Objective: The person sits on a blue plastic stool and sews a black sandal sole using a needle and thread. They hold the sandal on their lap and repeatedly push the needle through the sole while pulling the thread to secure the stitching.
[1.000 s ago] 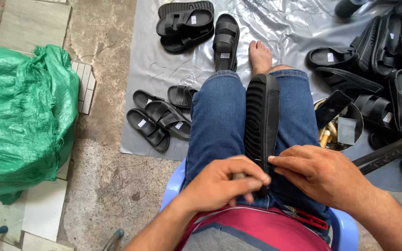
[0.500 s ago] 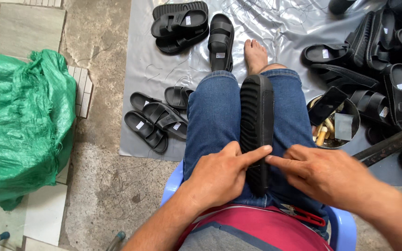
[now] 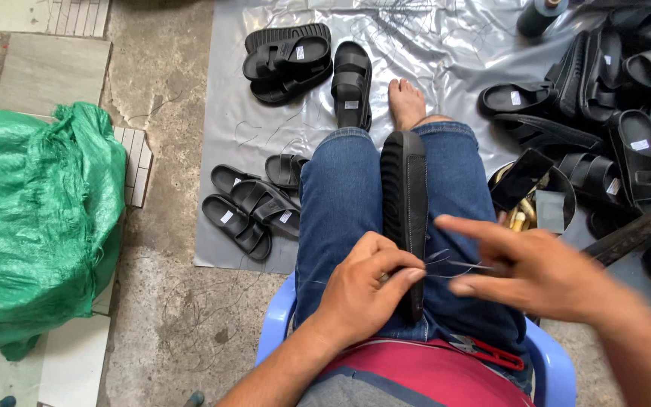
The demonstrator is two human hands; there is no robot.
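A black sandal sole (image 3: 404, 196) lies lengthwise between my jeans-clad thighs, tread side up. My left hand (image 3: 363, 290) grips its near end, thumb and fingers pinched at the edge. My right hand (image 3: 536, 271) is just to the right of the sole, blurred, index finger stretched toward it and thumb pinching thin thread (image 3: 446, 264) that runs from the sole to the hand. I sit on a blue plastic chair (image 3: 276, 316).
Black sandals lie on a grey plastic sheet (image 3: 431, 45): a small group (image 3: 254, 203) at left, a stack (image 3: 291, 56) ahead, a heap (image 3: 619, 98) at right. A green sack (image 3: 35, 226) fills the left. Red-handled scissors (image 3: 491, 353) rest on my lap. My bare foot (image 3: 407, 102) is ahead.
My right hand has pulled away to the right from the sole, drawing thread out. My left hand has closed tighter on the sole's near end. The view has shifted slightly.
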